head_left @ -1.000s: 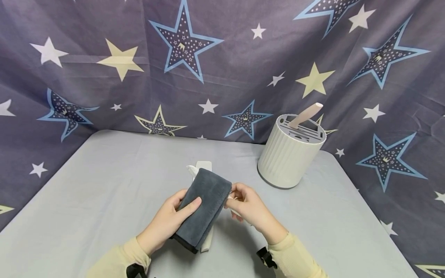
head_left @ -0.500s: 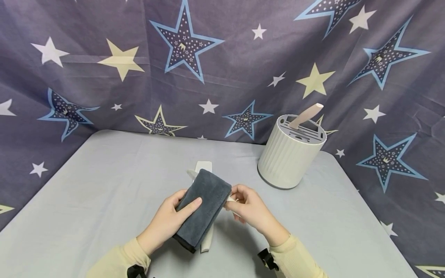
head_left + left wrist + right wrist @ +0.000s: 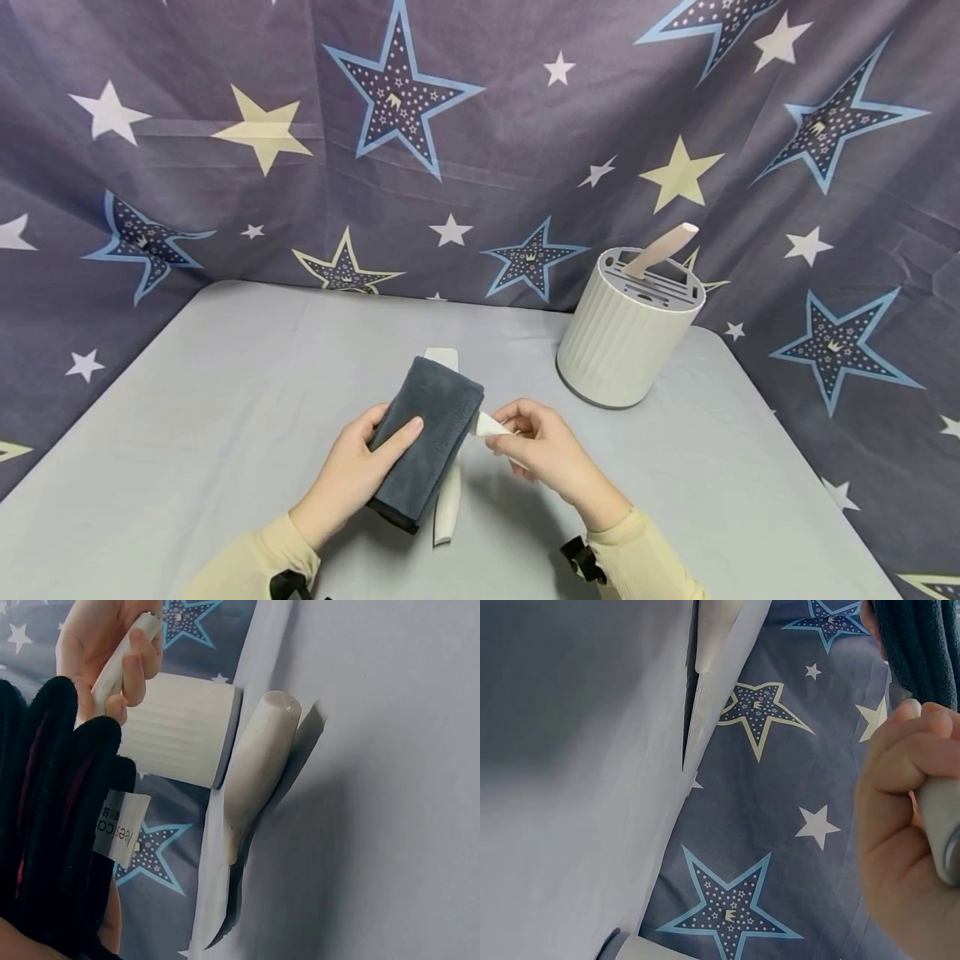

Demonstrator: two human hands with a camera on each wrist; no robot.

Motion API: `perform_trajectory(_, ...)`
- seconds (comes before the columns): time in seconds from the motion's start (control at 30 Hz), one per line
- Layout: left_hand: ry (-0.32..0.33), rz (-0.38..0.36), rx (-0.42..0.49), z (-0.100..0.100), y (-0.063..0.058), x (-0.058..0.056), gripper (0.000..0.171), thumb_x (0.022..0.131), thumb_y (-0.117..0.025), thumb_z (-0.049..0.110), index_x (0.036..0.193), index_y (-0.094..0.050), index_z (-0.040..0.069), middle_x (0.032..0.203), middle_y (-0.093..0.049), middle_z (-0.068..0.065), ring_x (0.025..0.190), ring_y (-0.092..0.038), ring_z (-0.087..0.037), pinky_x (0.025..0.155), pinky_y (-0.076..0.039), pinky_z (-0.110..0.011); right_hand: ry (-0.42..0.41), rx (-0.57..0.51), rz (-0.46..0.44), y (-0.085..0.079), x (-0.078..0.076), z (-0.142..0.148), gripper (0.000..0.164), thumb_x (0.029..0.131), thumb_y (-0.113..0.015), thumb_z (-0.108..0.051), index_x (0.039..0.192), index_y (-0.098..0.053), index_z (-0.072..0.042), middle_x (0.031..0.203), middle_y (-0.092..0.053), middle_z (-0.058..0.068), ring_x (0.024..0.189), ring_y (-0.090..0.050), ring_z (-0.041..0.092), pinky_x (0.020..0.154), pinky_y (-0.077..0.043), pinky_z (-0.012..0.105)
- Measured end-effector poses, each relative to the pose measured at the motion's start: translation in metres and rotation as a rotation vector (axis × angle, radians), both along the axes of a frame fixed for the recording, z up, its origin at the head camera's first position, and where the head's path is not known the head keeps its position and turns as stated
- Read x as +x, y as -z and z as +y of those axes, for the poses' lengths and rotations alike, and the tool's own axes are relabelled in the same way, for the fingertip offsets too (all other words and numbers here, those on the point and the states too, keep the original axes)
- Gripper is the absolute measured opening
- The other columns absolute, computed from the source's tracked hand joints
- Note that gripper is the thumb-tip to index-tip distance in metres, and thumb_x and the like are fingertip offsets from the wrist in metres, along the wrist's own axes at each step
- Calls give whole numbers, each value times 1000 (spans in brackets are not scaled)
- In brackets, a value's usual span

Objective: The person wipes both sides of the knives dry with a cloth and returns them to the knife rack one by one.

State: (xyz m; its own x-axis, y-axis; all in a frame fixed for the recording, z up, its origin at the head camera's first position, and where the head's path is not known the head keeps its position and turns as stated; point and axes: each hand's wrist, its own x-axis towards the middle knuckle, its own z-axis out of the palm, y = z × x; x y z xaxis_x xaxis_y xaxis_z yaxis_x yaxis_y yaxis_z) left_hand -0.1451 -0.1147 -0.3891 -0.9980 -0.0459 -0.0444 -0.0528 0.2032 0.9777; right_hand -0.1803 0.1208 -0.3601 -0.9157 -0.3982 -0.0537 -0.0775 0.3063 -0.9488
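Note:
In the head view my left hand [image 3: 348,458] grips a folded dark grey towel [image 3: 431,429], thumb flat on top. My right hand [image 3: 551,454] pinches the white handle [image 3: 491,426] of a knife at the towel's right edge; the towel hides its blade. That handle [image 3: 120,664] also shows in my fingers in the left wrist view, where the towel's folds [image 3: 52,802] bear a white label. Beneath the towel lies a second white-handled knife [image 3: 448,504] on the table, its broad pale blade [image 3: 442,357] showing past the towel's far edge.
A ribbed cream knife block [image 3: 626,342] stands at the back right of the grey-covered table [image 3: 225,400]. One pinkish handle [image 3: 662,248] sticks up from its slotted top. A star-patterned curtain [image 3: 480,167] hangs behind and along the sides.
The towel has slid left and slightly toward me in my left hand. The blade tip that stuck out at its left is now hidden, and more of the handle shows on the right.

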Motion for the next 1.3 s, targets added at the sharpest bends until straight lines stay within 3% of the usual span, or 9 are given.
perform_trajectory(0.4,-42,-2,0,-2,-2,0,43,96,-64,39,127,-61,9,100,-68,-10,77,-65,-15,68,-54,-28,-8,-28,-35,0,-2,7,27,85,-66,-4,107,-58,9,73,-59,-1,49,-44,8,42,-34,16)
perform_trajectory(1.3,-114,52,15,-8,-1,0,39,97,-63,37,125,-58,10,96,-69,-11,73,-66,-13,65,-55,-28,-16,-27,-51,6,-3,17,27,86,-66,-5,107,-58,9,74,-60,-1,50,-46,7,42,-34,18)
